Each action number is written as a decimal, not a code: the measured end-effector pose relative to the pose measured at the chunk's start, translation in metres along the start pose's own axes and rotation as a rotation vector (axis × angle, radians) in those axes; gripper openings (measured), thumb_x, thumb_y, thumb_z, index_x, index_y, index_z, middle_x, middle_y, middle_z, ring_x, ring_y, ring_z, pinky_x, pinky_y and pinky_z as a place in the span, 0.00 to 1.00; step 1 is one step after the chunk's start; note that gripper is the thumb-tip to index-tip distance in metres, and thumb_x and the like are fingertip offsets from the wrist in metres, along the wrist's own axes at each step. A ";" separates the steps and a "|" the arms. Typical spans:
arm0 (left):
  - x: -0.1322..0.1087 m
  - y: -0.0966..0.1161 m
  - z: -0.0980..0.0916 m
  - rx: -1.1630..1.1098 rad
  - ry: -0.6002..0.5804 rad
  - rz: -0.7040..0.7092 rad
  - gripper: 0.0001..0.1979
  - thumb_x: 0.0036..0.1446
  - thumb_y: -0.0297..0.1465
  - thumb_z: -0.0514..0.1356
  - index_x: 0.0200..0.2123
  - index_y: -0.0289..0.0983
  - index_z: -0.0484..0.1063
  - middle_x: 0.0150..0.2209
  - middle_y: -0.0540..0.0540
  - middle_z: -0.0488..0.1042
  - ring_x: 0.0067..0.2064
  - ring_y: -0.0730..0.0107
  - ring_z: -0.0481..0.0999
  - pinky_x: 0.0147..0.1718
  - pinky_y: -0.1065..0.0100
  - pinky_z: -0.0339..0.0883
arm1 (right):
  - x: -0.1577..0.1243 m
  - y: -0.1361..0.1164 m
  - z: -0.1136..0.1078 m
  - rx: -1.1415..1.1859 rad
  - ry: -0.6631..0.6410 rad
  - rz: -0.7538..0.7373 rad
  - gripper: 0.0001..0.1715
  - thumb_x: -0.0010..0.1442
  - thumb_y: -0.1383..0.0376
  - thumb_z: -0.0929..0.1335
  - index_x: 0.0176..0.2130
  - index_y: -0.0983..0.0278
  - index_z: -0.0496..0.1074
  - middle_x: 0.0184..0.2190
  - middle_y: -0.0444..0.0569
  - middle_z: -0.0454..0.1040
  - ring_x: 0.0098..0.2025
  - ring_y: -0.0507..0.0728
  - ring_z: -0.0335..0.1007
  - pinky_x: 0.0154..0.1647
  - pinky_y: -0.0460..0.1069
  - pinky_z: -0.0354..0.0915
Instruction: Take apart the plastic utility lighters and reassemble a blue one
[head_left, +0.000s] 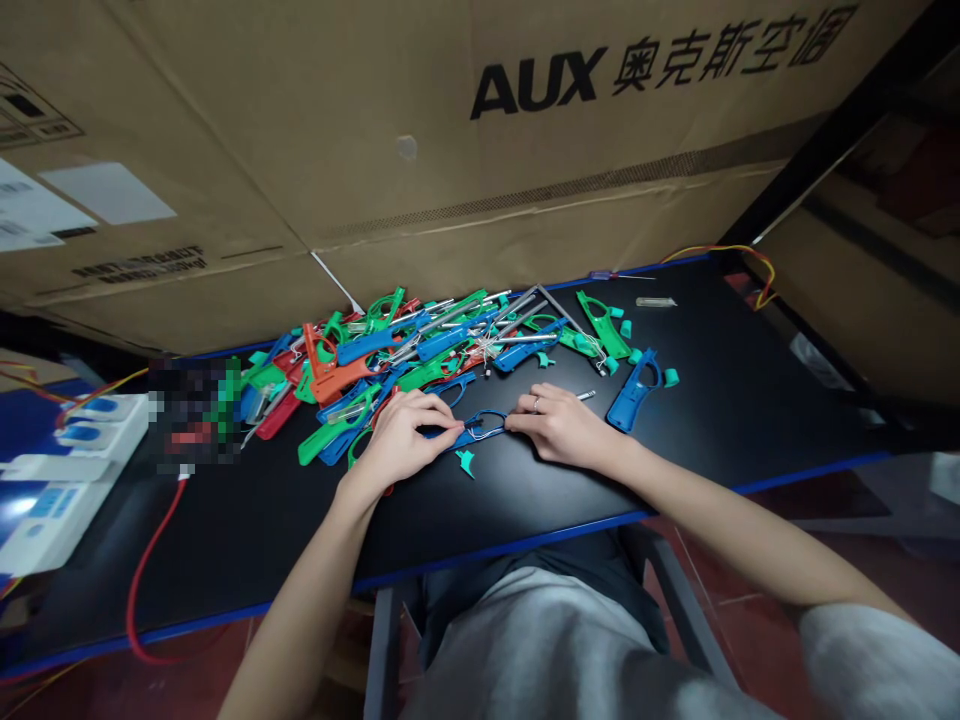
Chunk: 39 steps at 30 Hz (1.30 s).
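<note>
Low over the middle of the table is a blue plastic lighter casing [489, 431] with an oval loop and thin white wires along it. My left hand [409, 432] pinches its left end between thumb and fingers. At the right end, my right hand [551, 425], with a ring on one finger, is closed; its fingertips hide what they grip there. A metal tube tip [586, 396] shows just beyond the right knuckles. Below the casing lies a small teal trigger piece [466, 463]. To the right rests another blue casing [634, 392] beside a teal trigger [671, 377].
Behind my hands lies a heap of green, blue, red and orange casings [364, 355] with metal tubes. A screwdriver [604, 275] and a clear piece [655, 302] lie farther back. A cardboard box [420, 200] walls the rear. At left are a power strip [82, 470] and red cable [142, 580].
</note>
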<state>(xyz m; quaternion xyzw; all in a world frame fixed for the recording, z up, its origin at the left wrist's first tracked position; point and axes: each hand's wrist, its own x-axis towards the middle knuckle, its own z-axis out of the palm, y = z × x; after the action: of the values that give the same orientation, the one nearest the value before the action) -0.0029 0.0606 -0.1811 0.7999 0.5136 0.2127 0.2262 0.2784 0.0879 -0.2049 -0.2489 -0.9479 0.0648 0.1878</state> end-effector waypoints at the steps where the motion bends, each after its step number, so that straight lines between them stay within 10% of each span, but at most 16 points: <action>1: 0.000 0.001 0.000 0.024 0.017 -0.041 0.08 0.61 0.38 0.67 0.30 0.46 0.84 0.37 0.50 0.81 0.40 0.66 0.73 0.48 0.58 0.62 | 0.000 0.001 0.000 0.008 -0.001 -0.001 0.13 0.68 0.72 0.65 0.45 0.62 0.78 0.37 0.50 0.73 0.38 0.58 0.59 0.42 0.53 0.55; 5: -0.002 0.006 0.000 0.104 0.094 -0.067 0.06 0.57 0.40 0.69 0.29 0.48 0.84 0.39 0.51 0.82 0.41 0.65 0.70 0.47 0.57 0.57 | 0.000 0.003 0.001 0.044 -0.002 0.001 0.12 0.69 0.71 0.65 0.45 0.62 0.78 0.37 0.50 0.73 0.38 0.58 0.59 0.42 0.53 0.55; 16: -0.008 0.033 0.002 0.581 0.139 0.450 0.09 0.66 0.29 0.59 0.35 0.36 0.79 0.37 0.47 0.82 0.40 0.64 0.75 0.47 0.57 0.62 | 0.000 0.001 0.000 0.022 -0.004 0.019 0.11 0.69 0.71 0.66 0.44 0.62 0.78 0.37 0.49 0.74 0.39 0.58 0.60 0.43 0.53 0.55; 28: 0.020 0.038 -0.008 0.090 -0.146 -0.551 0.05 0.53 0.39 0.70 0.29 0.47 0.84 0.34 0.52 0.83 0.36 0.62 0.79 0.32 0.65 0.61 | -0.001 0.005 0.002 0.110 0.053 0.027 0.07 0.72 0.66 0.65 0.45 0.64 0.73 0.35 0.49 0.74 0.37 0.57 0.63 0.42 0.51 0.58; 35: 0.024 0.037 -0.008 0.104 -0.146 -0.529 0.02 0.55 0.36 0.70 0.34 0.49 0.83 0.36 0.55 0.83 0.37 0.65 0.79 0.31 0.67 0.60 | 0.000 0.004 0.001 0.133 0.066 0.051 0.07 0.72 0.65 0.65 0.47 0.64 0.72 0.35 0.51 0.75 0.37 0.57 0.65 0.42 0.50 0.59; 39: 0.010 0.034 0.002 0.150 -0.086 -0.242 0.06 0.60 0.32 0.66 0.36 0.49 0.83 0.42 0.56 0.83 0.44 0.65 0.80 0.38 0.66 0.67 | 0.000 0.005 0.001 0.117 0.050 0.042 0.08 0.72 0.65 0.65 0.48 0.64 0.72 0.36 0.50 0.76 0.38 0.58 0.65 0.43 0.51 0.59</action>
<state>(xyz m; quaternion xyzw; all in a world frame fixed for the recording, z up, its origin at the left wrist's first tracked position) 0.0262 0.0571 -0.1617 0.7553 0.6105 0.1102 0.2114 0.2799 0.0918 -0.2070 -0.2587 -0.9321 0.1178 0.2243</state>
